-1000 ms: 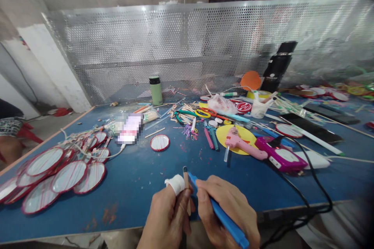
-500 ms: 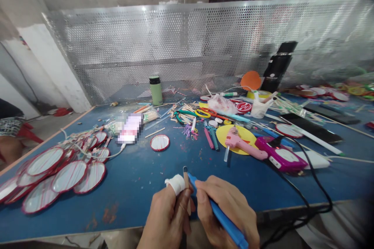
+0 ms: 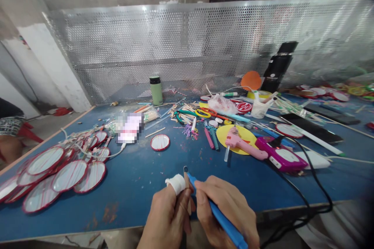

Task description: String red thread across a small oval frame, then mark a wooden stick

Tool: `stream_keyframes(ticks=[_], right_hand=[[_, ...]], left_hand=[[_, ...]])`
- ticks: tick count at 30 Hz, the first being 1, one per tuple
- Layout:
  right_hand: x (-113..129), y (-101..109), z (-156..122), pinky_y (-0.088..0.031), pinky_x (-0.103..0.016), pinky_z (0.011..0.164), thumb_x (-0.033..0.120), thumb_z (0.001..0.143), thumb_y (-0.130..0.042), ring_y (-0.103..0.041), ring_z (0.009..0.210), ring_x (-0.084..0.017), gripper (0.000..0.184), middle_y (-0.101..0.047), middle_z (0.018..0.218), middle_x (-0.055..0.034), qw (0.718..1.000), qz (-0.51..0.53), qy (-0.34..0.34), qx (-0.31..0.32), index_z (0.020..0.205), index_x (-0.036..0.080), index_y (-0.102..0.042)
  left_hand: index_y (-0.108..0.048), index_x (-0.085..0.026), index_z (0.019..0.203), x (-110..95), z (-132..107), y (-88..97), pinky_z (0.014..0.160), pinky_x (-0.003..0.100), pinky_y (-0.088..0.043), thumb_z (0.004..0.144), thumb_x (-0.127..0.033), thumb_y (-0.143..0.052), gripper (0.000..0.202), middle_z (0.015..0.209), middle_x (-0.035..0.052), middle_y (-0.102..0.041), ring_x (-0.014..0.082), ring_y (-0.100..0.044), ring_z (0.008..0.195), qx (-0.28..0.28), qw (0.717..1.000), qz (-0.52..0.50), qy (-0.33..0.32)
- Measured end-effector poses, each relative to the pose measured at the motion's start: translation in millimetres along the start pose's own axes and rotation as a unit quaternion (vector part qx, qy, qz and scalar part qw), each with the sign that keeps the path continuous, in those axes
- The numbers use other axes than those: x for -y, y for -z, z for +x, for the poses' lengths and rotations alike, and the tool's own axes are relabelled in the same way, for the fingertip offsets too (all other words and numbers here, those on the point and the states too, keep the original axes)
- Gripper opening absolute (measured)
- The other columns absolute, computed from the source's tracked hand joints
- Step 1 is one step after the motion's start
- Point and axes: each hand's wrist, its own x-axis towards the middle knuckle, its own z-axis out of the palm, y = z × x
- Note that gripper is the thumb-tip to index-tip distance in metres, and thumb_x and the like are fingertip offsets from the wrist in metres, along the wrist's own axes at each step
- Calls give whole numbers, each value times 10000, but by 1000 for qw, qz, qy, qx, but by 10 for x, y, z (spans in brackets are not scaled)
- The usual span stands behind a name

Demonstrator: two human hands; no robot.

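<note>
My left hand (image 3: 169,214), with a white wrap (image 3: 176,184) round one finger, pinches a flat wooden craft stick (image 3: 187,183) near the table's front edge. The stick's upper end is dark. In my right hand (image 3: 226,210) is a blue marker pen (image 3: 223,220), gripped like a pencil. The pen's tip meets the stick near that dark end. Beyond my hands lies a round red-rimmed disc (image 3: 160,142) with a pale face. Part of the stick is hidden behind my left fingers.
Many similar red-rimmed discs (image 3: 70,176) are heaped at the left, beside a lit phone (image 3: 130,128) on a cable. A pink glue gun (image 3: 242,144) lies on a yellow disc, near a purple power strip (image 3: 280,155). Behind stand a green bottle (image 3: 156,91) and a perforated metal screen (image 3: 175,46).
Almost nothing differs. The pen tip has shifted very slightly upward toward the stick's dark end, while both hands keep their hold.
</note>
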Motion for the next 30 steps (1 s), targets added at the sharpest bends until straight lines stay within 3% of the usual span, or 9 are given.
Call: stream_keyframes(ticks=[20,28,30], right_hand=[[5,11,-3,-587,-282,658,81,899,-599,-718,693,-159,108,-736,742,-40,1000,-3,1,20,963,130,-670],[1,-22,-8,-586,-267,606,119,906,-596,-710,635,-153,87,-727,700,-22,999,-20,4,-31,927,148,-675],[1,-17,4,-595,-272,617,122,906,-594,-716,644,-157,98,-735,716,-26,1000,-18,4,-20,945,153,-678]], left_hand=[[-585,-180,822,7,1,-17,440,167,-366,981,-436,-522,309,572,-38,-516,83,-483,416,-11,1000,-10,-13],[-611,-173,832,-29,-9,-6,445,166,-372,987,-435,-512,320,567,-36,-526,86,-496,421,-11,1000,-12,-6],[-604,-178,835,-42,-8,-6,442,168,-371,984,-436,-516,310,589,-33,-533,87,-497,426,-11,1000,-16,-7]])
